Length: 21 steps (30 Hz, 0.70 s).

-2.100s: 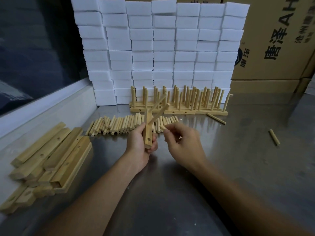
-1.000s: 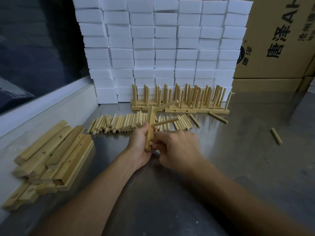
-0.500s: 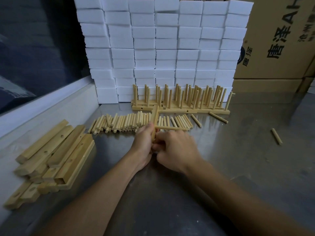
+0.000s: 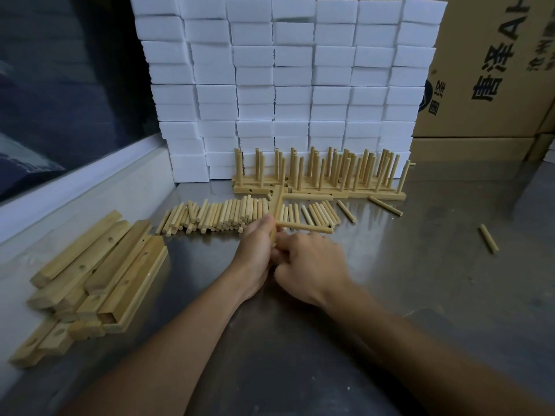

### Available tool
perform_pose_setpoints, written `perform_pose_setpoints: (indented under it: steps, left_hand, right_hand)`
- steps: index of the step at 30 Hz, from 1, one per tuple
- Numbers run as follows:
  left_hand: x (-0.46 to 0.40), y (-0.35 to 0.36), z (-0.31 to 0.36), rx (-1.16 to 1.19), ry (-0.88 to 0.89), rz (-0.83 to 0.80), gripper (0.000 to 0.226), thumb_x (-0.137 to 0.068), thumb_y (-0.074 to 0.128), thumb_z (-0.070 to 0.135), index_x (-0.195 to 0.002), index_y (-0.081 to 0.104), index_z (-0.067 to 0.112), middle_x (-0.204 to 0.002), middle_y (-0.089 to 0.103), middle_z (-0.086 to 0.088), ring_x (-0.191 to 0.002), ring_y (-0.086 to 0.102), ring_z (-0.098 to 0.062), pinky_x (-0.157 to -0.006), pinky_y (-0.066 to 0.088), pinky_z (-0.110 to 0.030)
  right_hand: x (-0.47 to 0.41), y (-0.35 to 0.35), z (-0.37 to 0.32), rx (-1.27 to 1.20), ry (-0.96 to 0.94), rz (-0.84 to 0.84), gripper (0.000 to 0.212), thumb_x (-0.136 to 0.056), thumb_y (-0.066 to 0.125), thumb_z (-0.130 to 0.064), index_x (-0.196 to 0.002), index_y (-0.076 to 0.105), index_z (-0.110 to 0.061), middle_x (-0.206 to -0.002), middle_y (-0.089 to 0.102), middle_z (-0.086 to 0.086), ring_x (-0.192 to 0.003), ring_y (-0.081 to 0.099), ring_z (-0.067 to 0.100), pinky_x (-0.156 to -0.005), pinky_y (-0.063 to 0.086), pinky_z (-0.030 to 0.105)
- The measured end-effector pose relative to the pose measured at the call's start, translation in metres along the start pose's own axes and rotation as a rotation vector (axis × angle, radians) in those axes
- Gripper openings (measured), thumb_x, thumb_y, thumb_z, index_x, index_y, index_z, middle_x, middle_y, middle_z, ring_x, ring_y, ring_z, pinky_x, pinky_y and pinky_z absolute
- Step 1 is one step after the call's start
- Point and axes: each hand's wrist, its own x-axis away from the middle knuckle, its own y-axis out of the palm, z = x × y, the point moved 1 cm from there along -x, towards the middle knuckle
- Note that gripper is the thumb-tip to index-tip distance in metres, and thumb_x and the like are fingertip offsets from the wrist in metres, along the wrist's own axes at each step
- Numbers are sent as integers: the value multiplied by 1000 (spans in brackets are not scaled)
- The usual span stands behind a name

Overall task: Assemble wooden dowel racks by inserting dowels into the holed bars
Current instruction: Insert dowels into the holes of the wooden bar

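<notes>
My left hand (image 4: 255,244) grips a holed wooden bar (image 4: 276,204) that stands roughly on end over the steel table. Two dowels stick out of the bar to the right; the nearer dowel (image 4: 303,226) points sideways above my right hand. My right hand (image 4: 309,262) is curled against the bar's lower end, its fingers closed on a third dowel that is mostly hidden. A row of loose dowels (image 4: 216,216) lies just behind the hands. Finished racks (image 4: 318,178) with upright dowels stand at the back.
A pile of holed bars (image 4: 96,274) lies at the left by the raised ledge. White foam blocks (image 4: 285,79) are stacked behind the racks, cardboard boxes (image 4: 486,70) at the right. Stray dowels (image 4: 488,243) lie on the table (image 4: 420,295) to the right.
The bar has been lowered from mid-air toward the table and turned so its dowels point right. My right hand brought a dowel in from the right to the bar's lower end.
</notes>
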Motion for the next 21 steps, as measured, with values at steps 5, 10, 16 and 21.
perform_pose_setpoints:
  steps: [5,10,16,21]
  left_hand:
    - [-3,1,-3,-50,38,26,33,-107,40,29,-86,58,11,-66,57,1,-54,54,-8,-44,43,-19]
    - [-3,1,-7,-132,68,17,29,-106,40,30,-90,59,16,-79,63,-4,-72,61,-17,-68,51,-31]
    - [-3,2,-8,-179,96,3,29,-106,39,29,-91,59,13,-75,67,-5,-65,64,-18,-58,50,-29]
    - [-6,3,-1,35,52,81,26,-105,44,24,-92,61,9,-74,62,-8,-67,62,-20,-53,52,-27]
  right_hand:
    - [4,1,1,-21,-12,-11,12,-89,52,-29,-89,64,-25,-65,53,-8,-63,51,14,-56,40,29]
    - [-4,-7,7,-321,142,-158,23,-90,55,-24,-69,63,-18,-60,58,-3,-63,57,16,-58,42,29]
    - [-3,-1,14,-443,185,-200,30,-92,56,-22,-69,71,-10,-66,68,3,-70,64,18,-70,55,37]
    - [-3,-2,25,-123,21,5,23,-93,58,-41,-82,71,-25,-66,61,-9,-62,53,8,-59,40,27]
